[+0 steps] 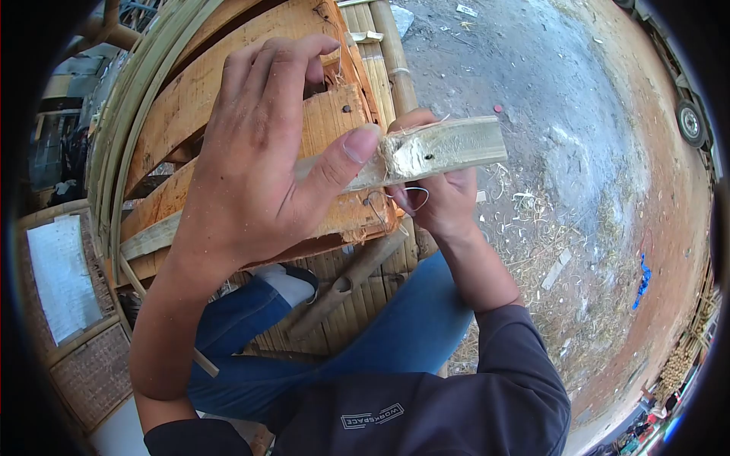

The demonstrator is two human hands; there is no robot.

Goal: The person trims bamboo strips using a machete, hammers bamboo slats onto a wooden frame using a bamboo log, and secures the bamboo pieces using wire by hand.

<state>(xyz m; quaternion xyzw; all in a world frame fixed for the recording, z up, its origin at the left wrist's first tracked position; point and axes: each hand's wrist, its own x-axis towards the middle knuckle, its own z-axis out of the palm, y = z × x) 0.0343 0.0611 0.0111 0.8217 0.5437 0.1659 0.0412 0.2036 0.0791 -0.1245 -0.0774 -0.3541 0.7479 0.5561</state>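
Note:
A split bamboo piece [468, 143] with a small dark hole and a frayed notch sticks out over the edge of a wooden crate-like stack of planks [334, 114]. My right hand [449, 199] is closed around the bamboo from below, its fingers partly hidden behind it. A thin wire loop [417, 199] hangs just under the bamboo by my right fingers. Above the planks, my left hand [262, 144] is open with fingers stretched and slightly bent. Its thumb tip lies close to the notch; whether it touches is unclear. A nail head [347, 109] shows in one plank.
Long bamboo strips [114, 152] curve along the left side. Beneath my legs is a slatted bamboo platform [357, 304] with a bamboo pole across it. Shavings litter the ground [555, 228] at right. A vehicle wheel [690, 123] stands at the far right.

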